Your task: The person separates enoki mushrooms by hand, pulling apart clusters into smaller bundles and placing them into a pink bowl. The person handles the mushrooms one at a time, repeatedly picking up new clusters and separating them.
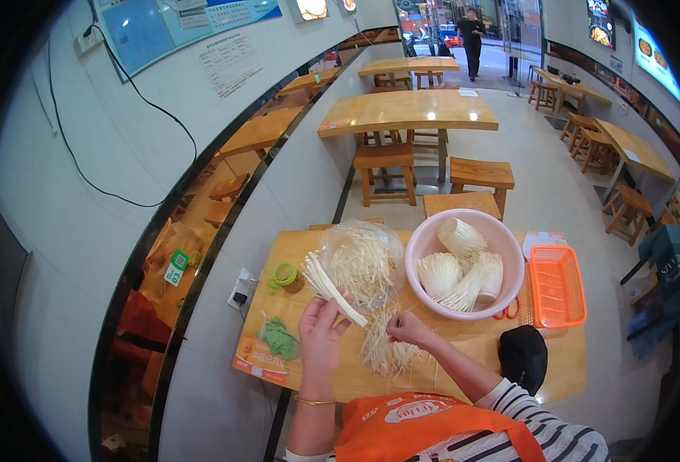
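My left hand (323, 323) grips a bundle of enoki mushrooms (329, 287), raised above the wooden table. To its right, my right hand (408, 329) is at a loose heap of enoki strands (387, 352) on the tabletop; its fingertips are bunched, and whether they pinch any strands cannot be made out. Behind both hands, a clear plastic bag (397, 254) lies open around a pile of separated enoki (360, 265). A pink basin (412, 277) at the right of the bag holds several thick enoki clumps (441, 274).
An orange plastic basket (558, 289) stands at the table's right, with red scissor handles (508, 309) by the basin. A black pouch (523, 358) lies near the front right. At left are a green-lidded jar (288, 277) and a green cloth (280, 339). A person (471, 43) is at the doorway.
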A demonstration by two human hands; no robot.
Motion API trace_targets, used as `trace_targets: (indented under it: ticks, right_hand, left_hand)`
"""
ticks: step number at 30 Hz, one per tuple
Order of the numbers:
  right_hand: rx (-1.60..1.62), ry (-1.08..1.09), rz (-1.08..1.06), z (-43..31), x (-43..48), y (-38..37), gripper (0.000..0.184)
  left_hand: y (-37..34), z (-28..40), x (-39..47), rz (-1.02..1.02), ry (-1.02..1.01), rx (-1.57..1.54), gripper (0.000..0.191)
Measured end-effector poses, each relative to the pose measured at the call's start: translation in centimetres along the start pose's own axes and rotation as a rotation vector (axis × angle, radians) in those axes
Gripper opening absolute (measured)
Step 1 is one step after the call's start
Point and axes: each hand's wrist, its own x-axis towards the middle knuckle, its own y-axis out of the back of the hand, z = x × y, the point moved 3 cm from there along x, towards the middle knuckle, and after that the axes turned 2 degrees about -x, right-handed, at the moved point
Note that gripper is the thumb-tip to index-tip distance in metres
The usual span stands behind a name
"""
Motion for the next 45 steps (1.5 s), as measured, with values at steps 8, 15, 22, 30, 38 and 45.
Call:
trace_targets:
  ticks: [8, 15, 22, 30, 38, 45]
  right_hand:
    - [-0.222, 0.077, 0.227, -4.6, -2.4, 3.0, 0.022]
    - [0.537, 0.487, 0.24, -14.3, -7.8, 4.7, 0.011]
    - [0.525, 0.525, 0.269, -15.8, -9.0, 5.0, 0.01]
    - [0.703, 0.542, 0.256, -15.4, -9.9, 5.7, 0.008]
    - [0.606, 0.447, 0.193, -15.7, -10.4, 7.6, 0.009]
    - [0.504, 0.461, 0.196, -15.9, -9.5, 5.4, 0.009]
  left_hand:
    - [-0.8, -1.2, -0.1, -0.084, 0.059, 0.017, 0.017]
    - [-2.6, -2.8, -0.5, -0.208, 0.022, 0.152, 0.024]
    - [-3.2, -2.7, -0.9, -0.198, 0.02, 0.146, 0.024]
    - [-3.1, -3.0, -0.7, -0.09, 0.06, -0.004, 0.02]
    - [-2.8, -2.5, -0.7, -0.193, 0.057, 0.04, 0.014]
    - [-3.6, -2.9, -1.1, -0.242, 0.023, 0.137, 0.014]
